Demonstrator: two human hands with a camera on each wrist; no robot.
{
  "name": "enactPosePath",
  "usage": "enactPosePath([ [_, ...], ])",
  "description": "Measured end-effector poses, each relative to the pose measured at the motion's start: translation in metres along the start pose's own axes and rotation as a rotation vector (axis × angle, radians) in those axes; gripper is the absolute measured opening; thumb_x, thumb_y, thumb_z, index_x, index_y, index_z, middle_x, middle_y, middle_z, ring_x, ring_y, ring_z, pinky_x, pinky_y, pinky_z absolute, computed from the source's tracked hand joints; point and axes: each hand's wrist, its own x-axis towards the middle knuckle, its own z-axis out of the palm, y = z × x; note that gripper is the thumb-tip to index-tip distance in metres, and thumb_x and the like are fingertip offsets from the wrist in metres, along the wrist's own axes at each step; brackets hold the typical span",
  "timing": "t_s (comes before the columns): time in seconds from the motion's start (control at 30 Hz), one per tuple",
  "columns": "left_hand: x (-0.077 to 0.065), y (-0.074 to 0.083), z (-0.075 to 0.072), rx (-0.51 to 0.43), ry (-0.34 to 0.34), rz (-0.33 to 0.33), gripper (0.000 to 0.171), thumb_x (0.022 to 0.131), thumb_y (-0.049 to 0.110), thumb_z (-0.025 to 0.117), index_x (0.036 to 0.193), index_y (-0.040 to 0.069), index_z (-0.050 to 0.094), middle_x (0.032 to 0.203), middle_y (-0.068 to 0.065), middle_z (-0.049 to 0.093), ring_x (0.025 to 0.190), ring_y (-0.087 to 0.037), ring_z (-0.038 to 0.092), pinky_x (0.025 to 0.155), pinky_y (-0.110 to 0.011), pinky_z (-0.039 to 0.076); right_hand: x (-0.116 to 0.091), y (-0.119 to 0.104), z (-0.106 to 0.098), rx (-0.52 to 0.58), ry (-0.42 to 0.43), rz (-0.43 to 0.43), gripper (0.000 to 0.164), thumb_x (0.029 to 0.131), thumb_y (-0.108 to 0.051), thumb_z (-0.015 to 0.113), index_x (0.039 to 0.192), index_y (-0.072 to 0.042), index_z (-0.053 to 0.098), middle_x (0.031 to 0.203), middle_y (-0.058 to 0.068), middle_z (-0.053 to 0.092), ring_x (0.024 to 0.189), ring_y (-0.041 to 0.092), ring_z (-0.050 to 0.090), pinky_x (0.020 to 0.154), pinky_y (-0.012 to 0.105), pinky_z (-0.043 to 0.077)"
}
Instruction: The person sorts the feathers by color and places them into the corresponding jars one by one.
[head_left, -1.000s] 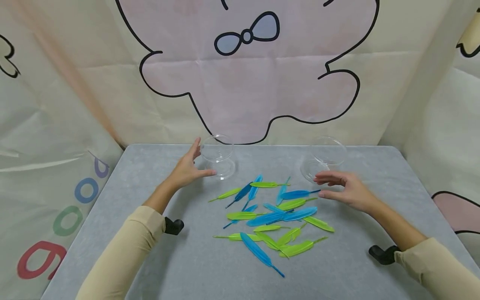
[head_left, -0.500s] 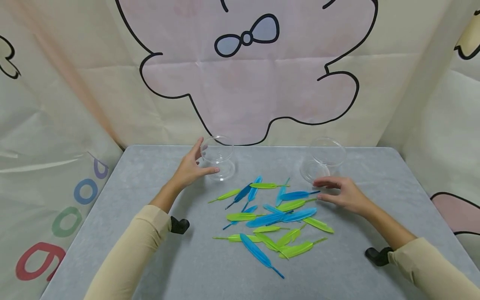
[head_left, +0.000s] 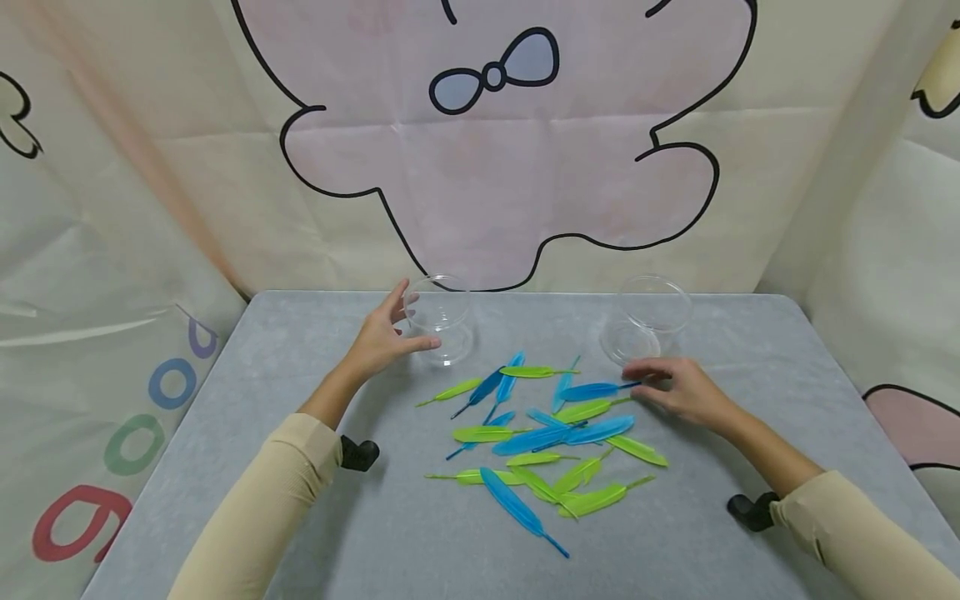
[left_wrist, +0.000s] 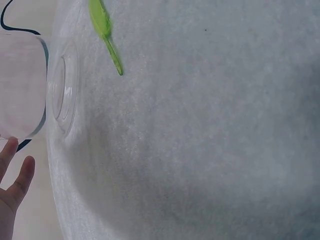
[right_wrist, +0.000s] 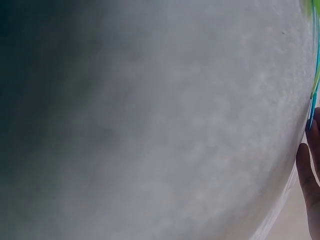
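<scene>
My left hand (head_left: pixel 378 342) is at the left side of a clear plastic cup (head_left: pixel 438 302), thumb in front and the other fingers spread along its wall. In the left wrist view, a fingertip (left_wrist: pixel 11 145) meets the cup's edge while another stands apart. My right hand (head_left: pixel 686 392) reaches low to the tip of a dark blue feather (head_left: pixel 588 391), which lies flat on the table. Its thumb and fingers stand on either side of the quill with a gap between them. In the right wrist view, the blue quill (right_wrist: pixel 313 112) overlaps a fingertip.
A second clear cup (head_left: pixel 656 304) stands behind my right hand. Several green feathers (head_left: pixel 596 497) and blue feathers (head_left: pixel 517 500) lie scattered over the middle of the grey table (head_left: pixel 405 542). A printed curtain (head_left: pixel 480 183) hangs behind the table's far edge.
My right hand has moved left and down, its fingers coming round the blue feather's quill. My left hand has moved slightly right against the cup, which has shifted a little right and nearer.
</scene>
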Motion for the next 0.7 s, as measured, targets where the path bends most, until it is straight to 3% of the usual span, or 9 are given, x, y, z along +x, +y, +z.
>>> enactPosePath([
  [0.37,0.0000,0.0003,-0.0005,-0.012,-0.002,0.003,0.113,0.078,0.032,0.087,0.161,0.020,0.011,0.156,-0.010,0.040,0.139,-0.033,0.042,0.105,-0.057,0.041,0.0043,-0.0014,0.0052,-0.055,0.001,-0.030,0.028,0.079,0.010,0.077,0.105,0.001,0.072,0.098,0.008,0.074,0.084,0.020,0.070,0.073,0.038,0.058],
  [0.7,0.0007,-0.0005,0.0004,-0.004,-0.001,-0.009,0.114,0.077,0.034,0.087,0.161,0.019,0.012,0.156,-0.009,0.039,0.140,-0.033,0.041,0.105,-0.057,0.042,0.0058,-0.0009,0.0067,-0.117,-0.022,-0.053,0.025,0.079,0.007,0.079,0.100,-0.005,0.073,0.093,0.000,0.073,0.082,0.011,0.067,0.073,0.034,0.057],
])
